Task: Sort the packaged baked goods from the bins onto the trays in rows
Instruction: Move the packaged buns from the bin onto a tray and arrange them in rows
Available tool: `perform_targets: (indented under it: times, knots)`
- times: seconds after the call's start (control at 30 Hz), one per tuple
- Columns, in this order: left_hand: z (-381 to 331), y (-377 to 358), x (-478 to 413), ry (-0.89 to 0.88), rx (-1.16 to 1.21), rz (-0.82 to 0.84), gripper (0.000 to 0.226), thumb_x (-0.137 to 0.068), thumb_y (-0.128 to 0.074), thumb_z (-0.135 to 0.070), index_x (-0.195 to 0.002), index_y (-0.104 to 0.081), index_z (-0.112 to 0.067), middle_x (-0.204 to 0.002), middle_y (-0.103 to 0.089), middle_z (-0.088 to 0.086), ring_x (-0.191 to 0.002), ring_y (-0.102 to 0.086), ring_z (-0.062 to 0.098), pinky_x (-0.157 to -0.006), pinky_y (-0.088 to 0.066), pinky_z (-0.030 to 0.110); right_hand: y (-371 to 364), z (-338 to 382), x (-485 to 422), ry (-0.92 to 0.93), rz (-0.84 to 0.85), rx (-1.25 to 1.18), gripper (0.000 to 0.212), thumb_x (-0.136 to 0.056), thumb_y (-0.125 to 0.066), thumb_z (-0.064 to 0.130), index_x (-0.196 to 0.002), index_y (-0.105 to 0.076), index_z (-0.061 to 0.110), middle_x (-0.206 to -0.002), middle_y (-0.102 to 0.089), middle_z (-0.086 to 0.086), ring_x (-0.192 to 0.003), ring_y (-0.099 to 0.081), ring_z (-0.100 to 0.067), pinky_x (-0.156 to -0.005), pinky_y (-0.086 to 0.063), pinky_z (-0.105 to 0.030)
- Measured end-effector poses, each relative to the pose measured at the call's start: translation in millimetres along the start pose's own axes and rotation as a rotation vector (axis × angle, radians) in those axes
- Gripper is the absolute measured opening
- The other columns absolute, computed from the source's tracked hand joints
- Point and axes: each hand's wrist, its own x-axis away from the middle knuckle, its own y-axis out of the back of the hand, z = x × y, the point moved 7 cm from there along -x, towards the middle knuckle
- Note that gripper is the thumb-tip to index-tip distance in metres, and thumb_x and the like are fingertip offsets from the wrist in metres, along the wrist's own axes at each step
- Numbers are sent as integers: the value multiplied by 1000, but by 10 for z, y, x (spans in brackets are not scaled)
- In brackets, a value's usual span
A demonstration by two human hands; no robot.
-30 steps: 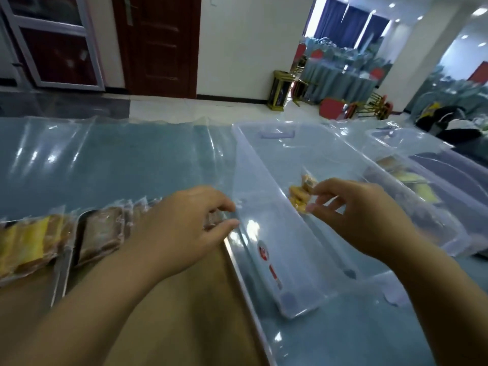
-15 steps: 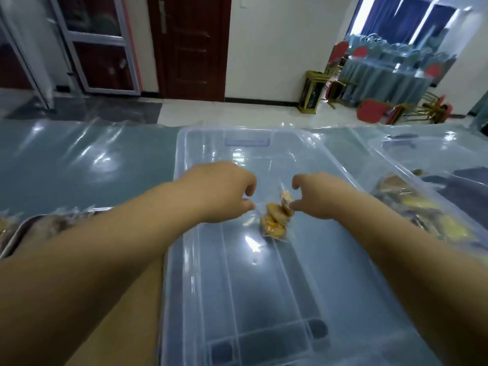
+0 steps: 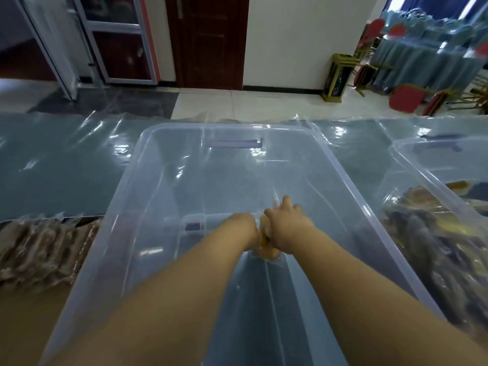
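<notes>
Both my hands had pushed deeper into the clear bin since half a second before, and they now met over the single packet of baked goods, which had lain between them untouched. Nearest me, my forearms ran side by side over the bin's point(image 3: 120, 196) near rim. My left hand point(image 3: 241, 228) was curled with its knuckles against the packet point(image 3: 266, 247); its fingertips were hidden, so I could not tell whether they gripped it. My right hand point(image 3: 286, 228) had its fingers folded down onto the golden packet, clamped on its upper part, low inside the bin. To my left, packaged goods point(image 3: 39, 249) lay in a row on a tray. To my right, a second clear bin point(image 3: 412, 165) held a blurred heap of packets point(image 3: 435, 233). Beyond stretched the plastic-covered table point(image 3: 58, 165), then the floor and a dark door point(image 3: 208, 40).
</notes>
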Motion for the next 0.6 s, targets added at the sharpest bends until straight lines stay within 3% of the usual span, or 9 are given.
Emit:
perform_targets:
  times: [0.1, 0.23, 0.43, 0.6]
  knots:
    - [-115, -173, -40, -38, 251, -7, 41, -89, -56, -28, -125, -54, -10, -129, -55, 11, -115, -51, 31, -93, -39, 36, -102, -16, -62, -38, -9, -57, 44, -89, -51, 28, -130, -39, 16, -135, -22, -19, -114, -40, -34, -91, -43, -41]
    - [44, -290, -155, 83, 490, -112, 23, -89, -51, -17, -106, -62, -7, -115, -63, 14, -92, -55, 24, -73, -38, 26, -166, -28, -108, -83, -52, -122, 40, -89, -52, 25, -128, -47, 19, -129, -25, -14, -109, -42, -31, -81, -44, -36]
    - [201, -66, -106, 162, 312, -93, 27, -89, -54, -13, -114, -57, -5, -121, -58, 14, -107, -56, 30, -77, -37, 28, -115, -83, -126, -122, -39, -151, 33, -91, -46, 8, -122, -52, 14, -124, -36, -12, -108, -45, -31, -85, -46, -38]
    - [304, 408, 205, 84, 138, -184, 33, -92, -52, -16, -124, -54, -8, -128, -54, 13, -115, -52, 31, -94, -41, 32, 165, 19, 29, -12, 114, -13, 36, -85, -65, 32, -119, -60, 21, -118, -53, -6, -114, -45, -33, -92, -45, -39]
